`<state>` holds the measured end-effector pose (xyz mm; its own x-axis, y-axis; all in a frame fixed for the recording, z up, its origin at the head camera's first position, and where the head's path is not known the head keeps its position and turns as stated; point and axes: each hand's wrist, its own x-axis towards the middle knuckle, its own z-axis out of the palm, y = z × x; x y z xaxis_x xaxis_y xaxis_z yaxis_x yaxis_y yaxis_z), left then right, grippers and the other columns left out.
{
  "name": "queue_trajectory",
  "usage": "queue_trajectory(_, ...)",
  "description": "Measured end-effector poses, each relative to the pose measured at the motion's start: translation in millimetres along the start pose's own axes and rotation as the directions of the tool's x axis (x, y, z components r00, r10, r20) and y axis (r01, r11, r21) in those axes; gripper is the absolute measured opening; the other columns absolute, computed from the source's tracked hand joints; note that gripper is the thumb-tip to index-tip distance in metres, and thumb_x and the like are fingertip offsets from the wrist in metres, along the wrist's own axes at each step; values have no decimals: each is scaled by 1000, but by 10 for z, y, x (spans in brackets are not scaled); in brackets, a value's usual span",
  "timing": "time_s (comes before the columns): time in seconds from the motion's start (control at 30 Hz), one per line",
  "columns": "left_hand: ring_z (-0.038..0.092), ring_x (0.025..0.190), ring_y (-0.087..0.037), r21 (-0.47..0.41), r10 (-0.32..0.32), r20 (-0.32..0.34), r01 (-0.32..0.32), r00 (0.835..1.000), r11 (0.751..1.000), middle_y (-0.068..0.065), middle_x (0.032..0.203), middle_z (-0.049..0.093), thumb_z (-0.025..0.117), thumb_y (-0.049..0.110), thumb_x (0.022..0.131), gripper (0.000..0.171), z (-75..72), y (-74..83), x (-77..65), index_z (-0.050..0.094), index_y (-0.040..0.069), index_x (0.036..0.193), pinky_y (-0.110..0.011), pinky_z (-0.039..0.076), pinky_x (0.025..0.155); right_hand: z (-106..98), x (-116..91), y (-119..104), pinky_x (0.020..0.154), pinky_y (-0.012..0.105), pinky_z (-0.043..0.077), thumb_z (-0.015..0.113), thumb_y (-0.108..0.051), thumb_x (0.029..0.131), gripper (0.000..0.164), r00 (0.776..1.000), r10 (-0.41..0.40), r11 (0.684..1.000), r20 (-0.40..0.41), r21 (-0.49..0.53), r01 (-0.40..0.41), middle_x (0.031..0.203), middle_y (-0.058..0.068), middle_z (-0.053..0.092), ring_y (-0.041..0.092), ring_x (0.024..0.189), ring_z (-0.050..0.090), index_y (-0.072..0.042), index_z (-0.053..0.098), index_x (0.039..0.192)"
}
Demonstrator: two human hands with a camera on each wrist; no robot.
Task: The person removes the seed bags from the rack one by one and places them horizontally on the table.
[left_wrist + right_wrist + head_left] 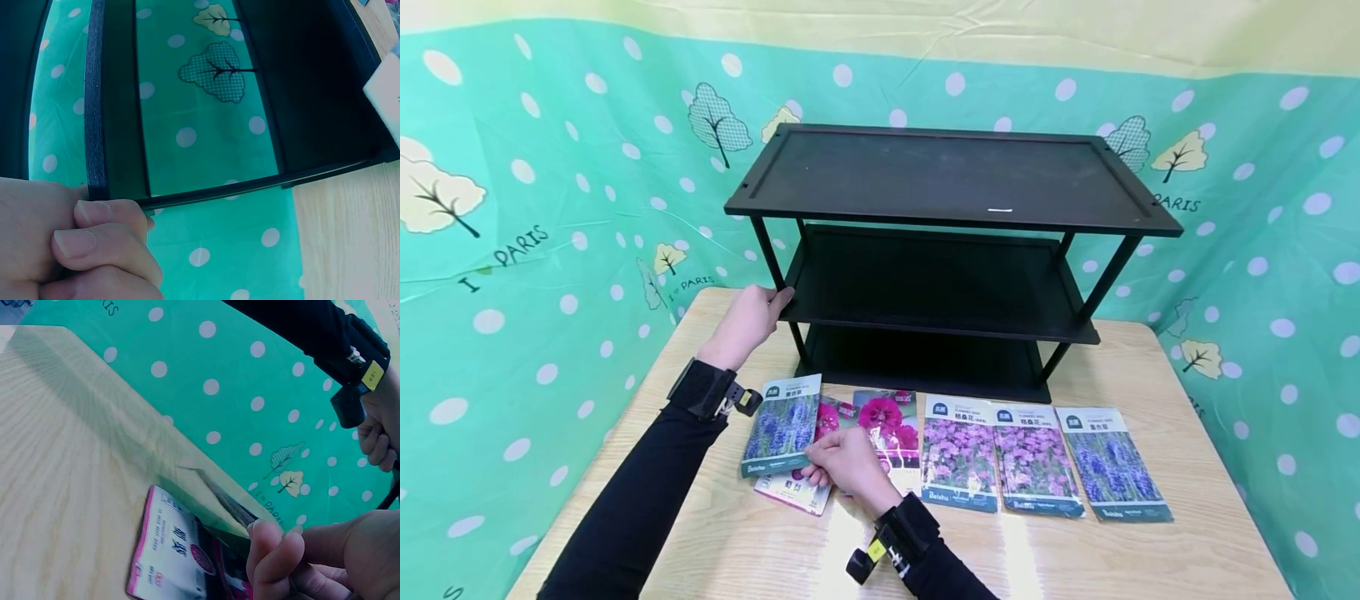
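Observation:
My left hand grips the left front corner of the middle shelf of a black three-tier rack; the left wrist view shows its fingers curled around the dark edge. A seed packet with blue-purple flowers is pinched at its lower right corner by my right hand. Seen nearly edge-on in the right wrist view, that packet is lifted above the table. Partly beneath it lies a seed packet with magenta flowers. A similar magenta packet lies just right of it, partly hidden behind my right hand.
Two packets with pink-purple flowers, a left one and a right one, lie farther right. Beyond them is another blue-purple packet. The rack's top shelf overhangs behind. A polka-dot cloth encloses the wooden table.

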<state>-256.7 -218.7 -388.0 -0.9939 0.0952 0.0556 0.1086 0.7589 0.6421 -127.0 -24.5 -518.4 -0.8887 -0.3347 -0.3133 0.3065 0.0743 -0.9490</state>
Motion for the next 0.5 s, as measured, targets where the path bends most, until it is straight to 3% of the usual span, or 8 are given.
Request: queue_trajectory(0.5,45,50,-19,-10,-10,-5,10,1000,1000,4,56,34,40,35,113,50,-1,24,-15,54,9,73,-30,36,51,120,46,33,52,23,55,69,-7,97,14,999,-4,1000,53,-18,5,73,15,75,8,52,63,5,76,96)
